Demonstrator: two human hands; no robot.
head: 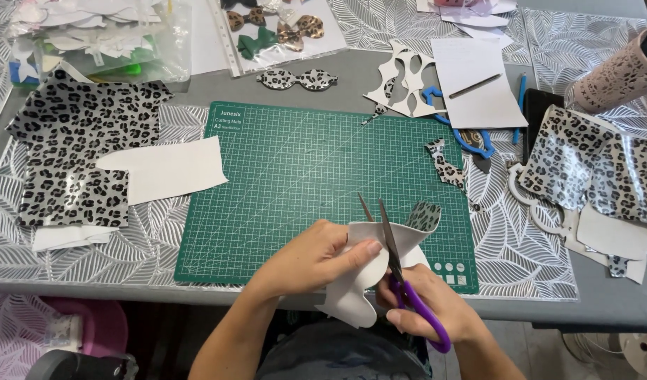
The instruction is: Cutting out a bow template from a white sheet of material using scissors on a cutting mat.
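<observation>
My left hand (311,255) grips a curvy piece of leopard-print faux leather (369,271), white back side up, over the near edge of a green cutting mat (295,176). My right hand (430,304) holds purple-handled scissors (402,278) with the blades open, cutting into the piece. One corner of the piece folds up and shows the leopard print.
Leopard-print sheets lie at the left (77,151) and right (594,165). A scrap (446,167) sits on the mat's right edge. Blue scissors (464,134), white paper with a pencil (476,83), cut templates (401,81), a bow-shaped cutout (297,79) and packaged bows (274,28) lie beyond.
</observation>
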